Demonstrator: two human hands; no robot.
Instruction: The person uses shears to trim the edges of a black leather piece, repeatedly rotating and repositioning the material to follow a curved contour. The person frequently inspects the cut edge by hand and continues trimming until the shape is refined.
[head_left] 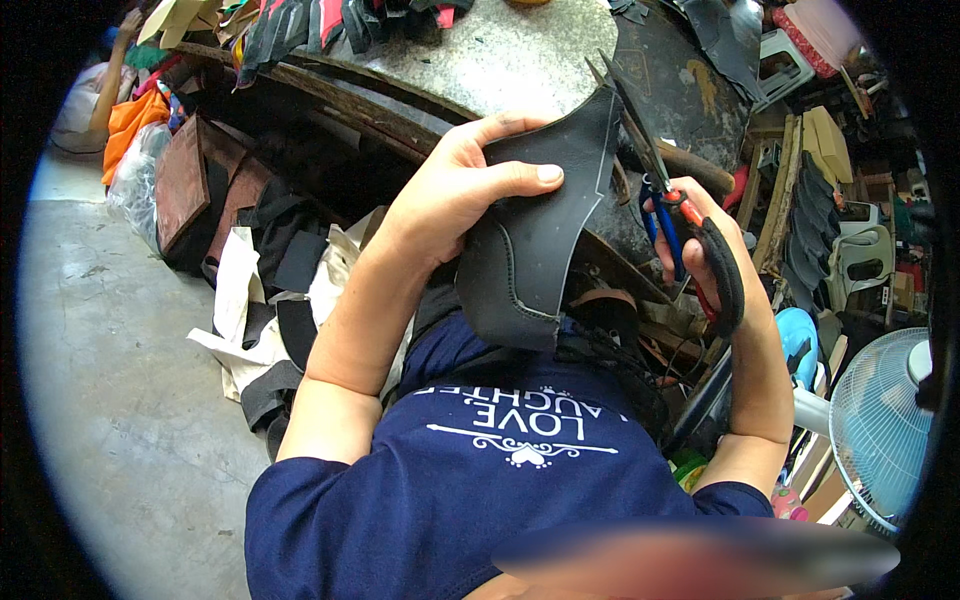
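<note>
A black leather piece (545,220) with a stitched curved seam and a pale line along its right edge is held up in front of my chest. My left hand (465,180) grips its left side, thumb on top and fingers behind. My right hand (715,235) is closed around scissors (725,275) with red and black handles. Their blades are spread apart and point up, at the leather's upper right edge. A slim blue tool (664,235) also sits in the right hand's fingers; its kind is unclear.
Ahead stands a worktable with a pale stone slab (520,50) and black and red strips (300,30). A wooden handle (695,168) lies behind the scissors. Fabric scraps (245,345) hang at left; a fan (880,420) stands at right. Another person (90,100) is at far left.
</note>
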